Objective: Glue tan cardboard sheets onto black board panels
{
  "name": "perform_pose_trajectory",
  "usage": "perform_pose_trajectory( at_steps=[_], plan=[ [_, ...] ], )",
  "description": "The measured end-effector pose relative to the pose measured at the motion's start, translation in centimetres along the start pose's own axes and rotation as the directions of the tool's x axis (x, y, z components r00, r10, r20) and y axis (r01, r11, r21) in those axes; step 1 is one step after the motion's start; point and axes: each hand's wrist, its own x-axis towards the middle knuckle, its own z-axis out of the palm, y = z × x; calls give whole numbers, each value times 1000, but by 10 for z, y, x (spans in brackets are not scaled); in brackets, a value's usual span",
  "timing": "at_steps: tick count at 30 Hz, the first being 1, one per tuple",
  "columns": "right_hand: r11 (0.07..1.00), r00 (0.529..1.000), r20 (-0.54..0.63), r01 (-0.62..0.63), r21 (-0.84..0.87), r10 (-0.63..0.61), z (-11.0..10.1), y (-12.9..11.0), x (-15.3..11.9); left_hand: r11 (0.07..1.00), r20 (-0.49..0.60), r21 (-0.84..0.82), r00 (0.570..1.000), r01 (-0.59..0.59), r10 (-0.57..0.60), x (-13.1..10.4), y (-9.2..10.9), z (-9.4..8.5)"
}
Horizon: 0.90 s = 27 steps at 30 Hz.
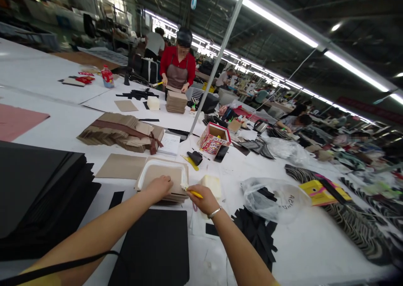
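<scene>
A stack of brown boards (163, 172) lies on the white table, its top board lined with a white band near the edge. My left hand (160, 187) rests on that board, fingers bent; whether it grips anything is hidden. At the stack's right edge, my right hand (203, 198) is closed on a yellow-handled brush (195, 193), whose whitish tip touches the band at the corner. Just beyond the right hand stands a cream-coloured block or tub (210, 186). A single brown board (121, 166) lies left of the stack.
Black sheets (154, 248) lie in front, with a tall black pile (40, 189) at left. Black strips (255, 235) and a plastic bag (273, 198) are at right. Beyond stand a red box (215, 138), a pole (217, 68) and a person in red (178, 63).
</scene>
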Motion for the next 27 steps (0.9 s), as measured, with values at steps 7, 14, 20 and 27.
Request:
perform_pose_trajectory(
  at_steps=[7, 14, 20, 27],
  plan=[
    [979, 927, -347, -80, 185, 142, -9, -27, -55, 997, -3, 42, 998, -69, 70, -8, 11, -14],
    [855, 808, -411, -204, 477, 423, 10, -44, -65, 985, -584, -131, 795, 110, -166, -73, 22, -62],
    [899, 812, -429, -246, 363, 395, 59, -69, -56, 430, -328, -902, 576, 45, -749, -127, 61, -73],
    [838, 749, -454, -244, 488, 482, 69, -62, -82, -143, -29, -971, 686, -192, -727, -158, 81, -41]
  ],
)
